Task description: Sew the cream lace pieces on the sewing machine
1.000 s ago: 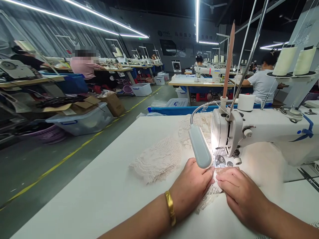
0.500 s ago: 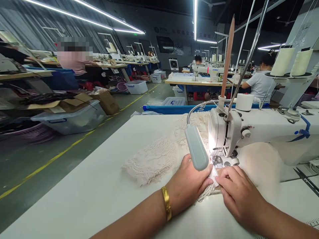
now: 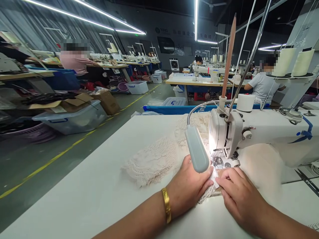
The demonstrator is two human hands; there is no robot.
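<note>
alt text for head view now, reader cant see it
A person's left hand and right hand hold lace-edged fabric at a white sewing machine, beside a gooseneck lamp. Another lace piece lies on the white table to the left.

A hand could pass over the table [image 3: 82, 189] at near left; lace [image 3: 153, 161] lies farther off. The lamp [image 3: 197, 149] overhangs the left hand [image 3: 188, 187]; beyond the right hand [image 3: 245, 194], the machine [image 3: 271, 125] blocks, and 2 spools [image 3: 284, 63] stand far right.

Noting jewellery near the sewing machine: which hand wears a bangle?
The left hand, set apart by its gold bangle; the right hand shows none.
</note>
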